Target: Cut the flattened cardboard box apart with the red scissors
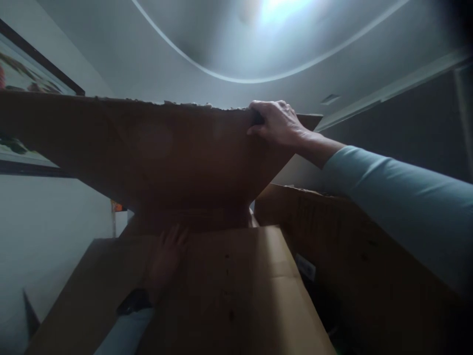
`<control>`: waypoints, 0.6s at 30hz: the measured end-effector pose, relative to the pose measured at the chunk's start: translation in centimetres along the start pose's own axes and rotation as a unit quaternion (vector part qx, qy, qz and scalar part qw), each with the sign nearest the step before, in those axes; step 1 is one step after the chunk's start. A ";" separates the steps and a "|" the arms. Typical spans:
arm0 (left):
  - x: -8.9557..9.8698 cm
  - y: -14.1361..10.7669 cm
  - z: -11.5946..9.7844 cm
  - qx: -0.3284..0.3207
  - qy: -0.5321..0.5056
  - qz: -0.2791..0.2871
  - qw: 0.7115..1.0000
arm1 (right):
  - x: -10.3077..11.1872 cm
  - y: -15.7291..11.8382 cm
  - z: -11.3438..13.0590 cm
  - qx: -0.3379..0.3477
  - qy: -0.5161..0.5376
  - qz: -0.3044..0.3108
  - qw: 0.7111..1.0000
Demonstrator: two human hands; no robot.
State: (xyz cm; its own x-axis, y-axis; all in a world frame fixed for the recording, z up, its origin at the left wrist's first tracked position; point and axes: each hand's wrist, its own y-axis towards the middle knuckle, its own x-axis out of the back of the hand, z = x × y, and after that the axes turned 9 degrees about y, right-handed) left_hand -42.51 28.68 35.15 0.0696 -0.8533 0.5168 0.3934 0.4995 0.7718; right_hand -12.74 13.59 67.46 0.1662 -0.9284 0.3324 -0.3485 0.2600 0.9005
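My right hand (pixel 277 122) is wrapped over the torn upper edge of a wide brown cardboard flap (pixel 188 153), thumb on the near face and fingers over the top. The flap stands raised and tilted, spanning most of the view. Lower down, my left hand (pixel 168 256) lies flat with its fingers apart on the near cardboard panel (pixel 229 281), close to that panel's upper edge. A dark watch (pixel 133 301) is on the left wrist. Deep shadow hides what lies between flap and panel.
Another cardboard piece (pixel 310 212) stands on the right, with a small white label (pixel 306 267) near it. A framed picture (pixel 33 74) hangs on the left wall (pixel 48 217). Overhead is a ceiling with a bright light (pixel 284 7).
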 end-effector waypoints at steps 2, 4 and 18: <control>-2.5 -1.2 -0.5 -0.019 -0.010 0.028 0.999 | -0.1 -0.1 0.1 0.004 -0.004 -0.013 1.000; -4.4 -2.3 -1.0 -0.039 -0.017 0.053 0.998 | -0.4 -0.1 0.1 0.003 -0.009 -0.028 1.000; -6.4 -3.2 -1.3 -0.042 -0.049 0.046 0.997 | 0.2 -6.1 3.6 -0.081 0.020 -0.098 0.992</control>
State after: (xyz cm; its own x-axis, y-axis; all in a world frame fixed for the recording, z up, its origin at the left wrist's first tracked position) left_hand -42.97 32.35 28.93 0.0207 -0.7837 0.6207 0.4652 0.5571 0.6879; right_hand -13.87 10.84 61.05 0.2534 -0.9548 0.1551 -0.1546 0.1183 0.9809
